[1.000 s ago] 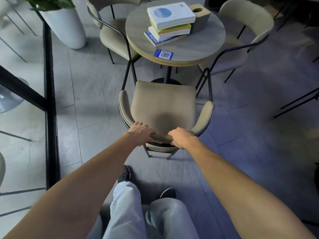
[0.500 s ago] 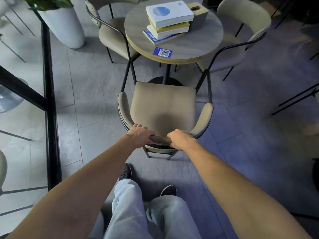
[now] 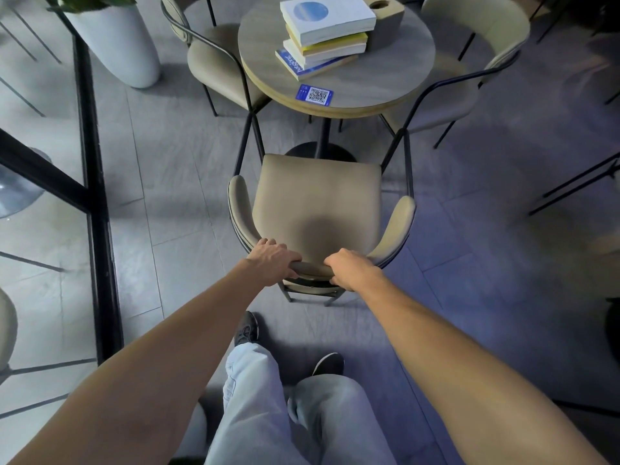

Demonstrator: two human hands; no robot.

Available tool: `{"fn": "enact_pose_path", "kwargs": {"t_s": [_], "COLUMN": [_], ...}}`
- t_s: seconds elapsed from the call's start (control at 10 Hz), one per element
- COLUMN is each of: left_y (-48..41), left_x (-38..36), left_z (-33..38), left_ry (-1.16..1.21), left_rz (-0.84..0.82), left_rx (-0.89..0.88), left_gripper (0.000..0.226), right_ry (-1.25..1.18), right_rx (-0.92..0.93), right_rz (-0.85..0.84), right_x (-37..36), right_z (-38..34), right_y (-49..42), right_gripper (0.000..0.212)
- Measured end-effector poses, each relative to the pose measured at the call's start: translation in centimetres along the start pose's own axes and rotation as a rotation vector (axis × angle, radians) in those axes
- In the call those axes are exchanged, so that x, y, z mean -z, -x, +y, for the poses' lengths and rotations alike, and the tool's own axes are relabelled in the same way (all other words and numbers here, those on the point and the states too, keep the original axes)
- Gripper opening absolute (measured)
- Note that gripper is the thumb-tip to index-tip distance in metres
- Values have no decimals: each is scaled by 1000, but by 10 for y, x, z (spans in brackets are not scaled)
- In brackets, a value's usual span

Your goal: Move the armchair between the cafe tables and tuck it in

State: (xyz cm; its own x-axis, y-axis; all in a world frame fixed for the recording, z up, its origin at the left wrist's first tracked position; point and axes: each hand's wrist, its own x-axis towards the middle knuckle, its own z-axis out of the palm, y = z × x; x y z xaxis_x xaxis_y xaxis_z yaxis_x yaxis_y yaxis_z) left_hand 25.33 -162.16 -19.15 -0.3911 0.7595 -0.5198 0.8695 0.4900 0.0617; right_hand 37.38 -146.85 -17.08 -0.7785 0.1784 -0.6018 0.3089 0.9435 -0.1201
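A beige armchair (image 3: 317,199) with a black metal frame stands in front of me, its seat facing a round café table (image 3: 396,80). The seat's front edge sits just short of the table's near rim, by the dark pedestal base. My left hand (image 3: 270,263) grips the left side of the curved backrest top. My right hand (image 3: 352,268) grips the same backrest a little to the right. Both hands are closed around the padded rail.
Two matching chairs (image 3: 214,58) (image 3: 469,45) flank the table left and right. A stack of books (image 3: 323,35) and a blue QR card (image 3: 315,94) lie on the tabletop. A white planter (image 3: 117,41) and a black-framed glass wall (image 3: 97,203) stand at the left.
The armchair has slid slightly forward toward the table, and I have stepped after it. Both hands keep the same grip on the backrest.
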Motion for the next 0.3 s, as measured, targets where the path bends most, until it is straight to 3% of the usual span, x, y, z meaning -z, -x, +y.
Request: {"fn": "enact_pose_path", "kwargs": {"t_s": [0.1, 0.2, 0.3], "left_y": [3, 4, 2], "left_x": [15, 41, 80], "left_z": [2, 1, -12], "left_ry": [40, 88, 148], "left_rz": [-63, -66, 23], "left_rx": [-5, 1, 18], "left_gripper": [41, 51, 43], "right_ry": [-53, -186, -294], "right_rx": [6, 4, -11], "right_rz": [-37, -69, 38], "right_x": [6, 25, 59], "right_z": [4, 11, 20], "right_y": [0, -3, -7], "right_gripper": [26, 51, 54]}}
